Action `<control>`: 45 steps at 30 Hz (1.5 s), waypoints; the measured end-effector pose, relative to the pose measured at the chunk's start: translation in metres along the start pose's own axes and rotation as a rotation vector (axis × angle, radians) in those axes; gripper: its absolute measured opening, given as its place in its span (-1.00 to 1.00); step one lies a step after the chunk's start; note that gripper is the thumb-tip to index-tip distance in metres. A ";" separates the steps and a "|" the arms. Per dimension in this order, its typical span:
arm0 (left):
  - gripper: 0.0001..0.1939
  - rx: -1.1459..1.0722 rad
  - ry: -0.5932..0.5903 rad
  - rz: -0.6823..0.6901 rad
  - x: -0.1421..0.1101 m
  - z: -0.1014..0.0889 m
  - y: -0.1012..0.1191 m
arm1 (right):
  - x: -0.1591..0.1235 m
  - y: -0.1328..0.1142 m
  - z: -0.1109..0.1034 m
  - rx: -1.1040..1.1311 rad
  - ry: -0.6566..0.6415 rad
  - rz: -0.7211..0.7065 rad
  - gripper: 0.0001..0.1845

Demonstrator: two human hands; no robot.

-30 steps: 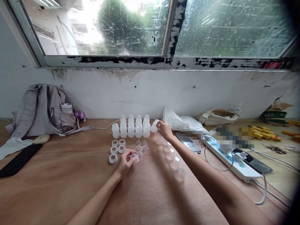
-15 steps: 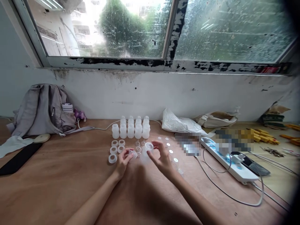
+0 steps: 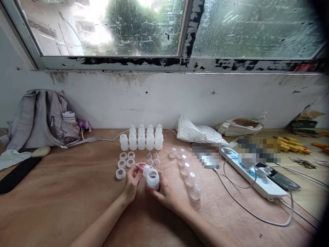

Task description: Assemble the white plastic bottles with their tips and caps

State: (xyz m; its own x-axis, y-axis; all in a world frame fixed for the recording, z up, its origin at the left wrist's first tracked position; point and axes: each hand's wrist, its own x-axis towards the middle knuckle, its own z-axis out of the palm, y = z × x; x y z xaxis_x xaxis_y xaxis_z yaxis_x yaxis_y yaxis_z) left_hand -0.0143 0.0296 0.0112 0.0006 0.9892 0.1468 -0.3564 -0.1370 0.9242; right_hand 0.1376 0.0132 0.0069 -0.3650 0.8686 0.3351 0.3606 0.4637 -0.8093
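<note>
Near the front middle of the table [image 3: 64,212], a bottle [image 3: 153,185] sat in the curl of the right hand [image 3: 166,192], its mouth uncovered and facing up. The left hand [image 3: 132,180] had a clear piece [image 3: 146,170] pinched between thumb and fingers, just beside the bottle's rim. That light pinch looked like the weak point: had the clear piece knocked the rim at an angle, it could have twisted loose and dropped onto the table or into the bottle. A smooth wall might also have let the bottle turn or slip if squeezed unevenly. Rings [image 3: 121,163] lay close to the left hand and discs [image 3: 156,156] just beyond both hands, so a stray knuckle could have pushed them out of line; on the right, thin covers [image 3: 194,192] risked a brush from the right forearm [image 3: 195,219]. The right fingers were largely hidden behind the bottle, and whether the clear piece touched the rim could not be told. Covers and discs, nearly see-through, had faint edges. Front bottles [image 3: 141,141] partly hid the rear row [image 3: 141,129], pixel blocks [image 3: 207,156] masked whatever lay under them, and both forearms ran out at the lower edge.
</note>
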 end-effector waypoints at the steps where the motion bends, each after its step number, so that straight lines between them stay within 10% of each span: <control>1: -0.76 -0.028 -0.003 -0.011 0.000 0.000 0.001 | 0.000 0.001 -0.001 -0.032 0.009 -0.004 -0.45; 17: -0.77 0.200 -0.042 0.094 0.004 -0.004 0.001 | 0.003 0.007 -0.019 -0.330 0.072 -0.010 -0.35; 26: -0.73 0.122 -0.073 -0.027 0.012 -0.012 0.008 | 0.001 -0.009 -0.019 0.199 0.130 0.280 -0.65; 34: -0.73 -0.057 -0.185 -0.194 0.012 -0.014 0.012 | 0.006 -0.008 -0.021 0.991 -0.122 0.711 -0.64; 45: -0.71 -0.127 -0.141 -0.239 0.013 -0.013 0.007 | 0.003 -0.010 -0.018 0.835 -0.003 0.601 -0.68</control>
State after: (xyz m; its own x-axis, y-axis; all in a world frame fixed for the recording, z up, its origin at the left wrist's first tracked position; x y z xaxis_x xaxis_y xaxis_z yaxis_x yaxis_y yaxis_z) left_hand -0.0290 0.0424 0.0147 0.2247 0.9743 -0.0137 -0.4449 0.1151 0.8881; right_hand 0.1482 0.0145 0.0245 -0.3236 0.9162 -0.2365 -0.2271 -0.3178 -0.9206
